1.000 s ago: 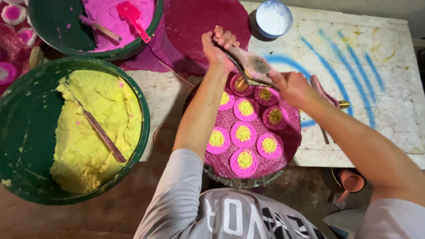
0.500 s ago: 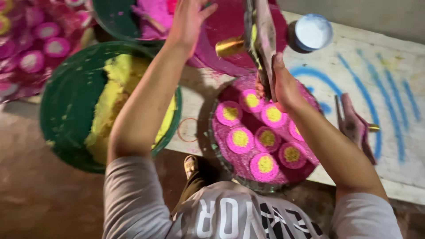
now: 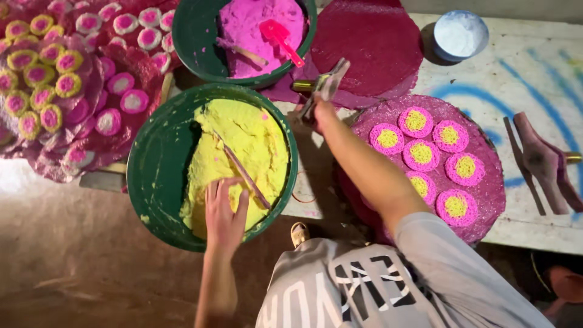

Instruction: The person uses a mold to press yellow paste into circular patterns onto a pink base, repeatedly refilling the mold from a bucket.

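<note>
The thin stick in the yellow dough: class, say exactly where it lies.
In the head view, the stick lies slanted on the yellow dough in the nearer green tub, left of centre, just above the left hand.

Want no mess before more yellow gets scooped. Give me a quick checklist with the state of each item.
1. Left hand on the yellow dough: ok, fingers rest on it.
2. Right hand grips the metal press tool: ok.
3. Stick clear of the left hand: not ok, it lies right beside the fingers.
4. Green basin sits flat: cannot tell.
5. Tray of pink-and-yellow discs has open spots: ok, gaps show.
</note>
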